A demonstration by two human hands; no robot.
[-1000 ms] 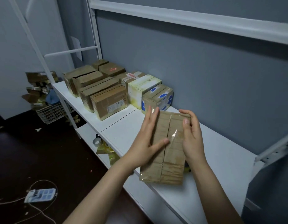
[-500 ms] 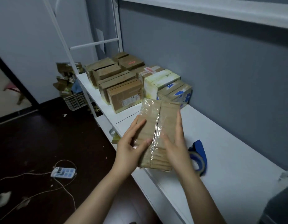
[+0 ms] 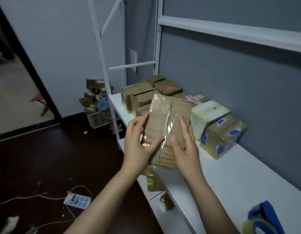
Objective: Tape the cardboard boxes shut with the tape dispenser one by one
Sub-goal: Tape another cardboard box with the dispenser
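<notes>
The cardboard box [image 3: 168, 130] is hiding the near ends of the brown boxes [image 3: 141, 97] behind it, and the outer fingers of the left hand [image 3: 138, 149] are disappearing behind its left edge. The right hand [image 3: 185, 149] is not showing whether its grip wraps the right edge. Far below and right of it, the blurred tape dispenser [image 3: 262, 218] is running off the bottom edge. Far left of it, the doorway [image 3: 14, 92] is blurring.
</notes>
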